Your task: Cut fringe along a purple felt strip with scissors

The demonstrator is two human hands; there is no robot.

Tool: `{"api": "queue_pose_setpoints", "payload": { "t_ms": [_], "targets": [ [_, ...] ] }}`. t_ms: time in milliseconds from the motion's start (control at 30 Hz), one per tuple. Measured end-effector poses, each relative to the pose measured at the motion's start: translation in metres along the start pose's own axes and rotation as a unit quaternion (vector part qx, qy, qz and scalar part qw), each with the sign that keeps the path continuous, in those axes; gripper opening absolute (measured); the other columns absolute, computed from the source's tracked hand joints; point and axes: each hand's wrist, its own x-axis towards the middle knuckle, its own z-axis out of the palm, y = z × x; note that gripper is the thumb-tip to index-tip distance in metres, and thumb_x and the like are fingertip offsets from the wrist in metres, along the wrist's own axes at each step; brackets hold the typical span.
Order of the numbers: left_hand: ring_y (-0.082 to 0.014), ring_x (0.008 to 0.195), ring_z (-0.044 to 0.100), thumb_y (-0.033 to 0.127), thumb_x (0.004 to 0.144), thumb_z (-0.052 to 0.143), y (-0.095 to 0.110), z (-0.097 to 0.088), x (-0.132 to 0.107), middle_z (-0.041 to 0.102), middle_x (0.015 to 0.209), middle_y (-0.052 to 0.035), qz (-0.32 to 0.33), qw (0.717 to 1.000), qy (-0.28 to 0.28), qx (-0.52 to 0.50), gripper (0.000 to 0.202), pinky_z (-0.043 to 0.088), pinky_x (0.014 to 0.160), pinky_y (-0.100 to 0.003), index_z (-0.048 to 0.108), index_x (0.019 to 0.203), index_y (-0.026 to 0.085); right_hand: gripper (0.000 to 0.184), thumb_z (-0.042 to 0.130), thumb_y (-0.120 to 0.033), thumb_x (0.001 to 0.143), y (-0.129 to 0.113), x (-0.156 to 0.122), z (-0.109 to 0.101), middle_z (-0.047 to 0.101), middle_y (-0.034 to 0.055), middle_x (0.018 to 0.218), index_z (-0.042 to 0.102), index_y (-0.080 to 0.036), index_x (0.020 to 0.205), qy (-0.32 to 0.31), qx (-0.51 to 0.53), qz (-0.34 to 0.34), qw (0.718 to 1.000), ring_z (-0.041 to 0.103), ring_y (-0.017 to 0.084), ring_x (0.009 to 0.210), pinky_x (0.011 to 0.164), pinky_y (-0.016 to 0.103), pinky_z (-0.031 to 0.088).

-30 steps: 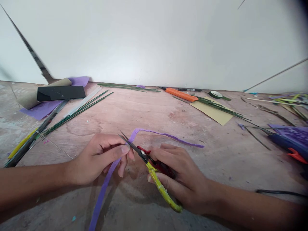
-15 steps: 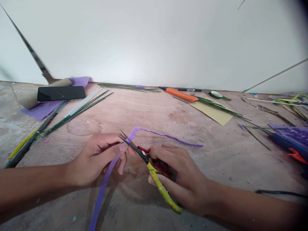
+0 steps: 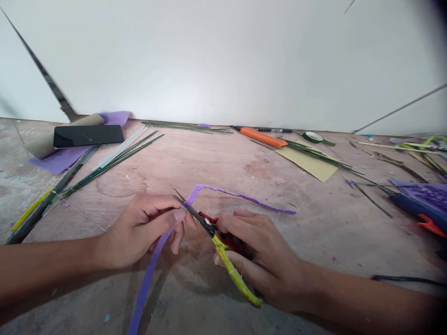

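My left hand (image 3: 146, 230) pinches a long purple paper strip (image 3: 240, 196) between thumb and fingers, low over a worn wooden table (image 3: 216, 158). The strip runs from the bottom edge up through my fingers, then bends right along the table. My right hand (image 3: 260, 258) grips scissors (image 3: 216, 237) with yellow and red handles. Their thin dark blades are slightly parted and cross the strip right beside my left thumb.
At the back left a black phone (image 3: 89, 135) lies on a cardboard roll over purple paper. Green wire stems (image 3: 111, 163) lie beside it. An orange knife (image 3: 262, 137), green tape roll (image 3: 313, 137) and tan paper (image 3: 310, 163) sit at the back. A blue glue gun (image 3: 419, 209) is at the right.
Hardly anything has moved: both hands keep their grip and the scissors have shifted only slightly along the purple strip.
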Motion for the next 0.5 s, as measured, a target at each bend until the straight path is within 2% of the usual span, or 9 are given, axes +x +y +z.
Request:
{"api": "queue_pose_setpoints", "payload": {
  "t_ms": [100, 367, 500],
  "targets": [
    [-0.0042, 0.044, 0.047, 0.03, 0.098, 0.05, -0.0009, 0.0004, 0.0002, 0.064, 0.057, 0.0013, -0.01, 1.0, -0.011, -0.009, 0.03, 0.032, 0.041, -0.013, 0.068, 0.081, 0.013, 0.025, 0.049, -0.033, 0.096, -0.0004, -0.0001, -0.0005, 0.046, -0.0029, 0.065, 0.042, -0.02, 0.076, 0.002, -0.007, -0.005, 1.0, 0.038, 0.014, 0.059, 0.057, 0.028, 0.023],
    [-0.0044, 0.042, 0.043, 0.035, 0.096, 0.052, 0.0002, 0.0007, -0.0016, 0.064, 0.057, 0.0005, -0.051, 0.997, -0.016, -0.051, 0.029, 0.029, 0.038, -0.013, 0.067, 0.085, 0.013, 0.032, 0.042, -0.038, 0.1, -0.0017, 0.0003, -0.0009, 0.05, -0.0006, 0.064, 0.048, -0.019, 0.075, -0.003, 0.003, 0.002, 1.0, 0.039, 0.015, 0.058, 0.058, 0.029, 0.024],
    [-0.0051, 0.042, 0.041, 0.036, 0.096, 0.052, -0.0002, 0.001, -0.0015, 0.064, 0.057, 0.0002, -0.053, 0.997, -0.016, -0.05, 0.03, 0.03, 0.039, -0.015, 0.067, 0.085, 0.013, 0.027, 0.048, -0.035, 0.096, -0.0022, 0.0015, -0.0005, 0.048, -0.0014, 0.064, 0.044, -0.02, 0.074, 0.002, 0.005, 0.016, 1.0, 0.039, 0.015, 0.059, 0.057, 0.029, 0.023]
  ]
}}
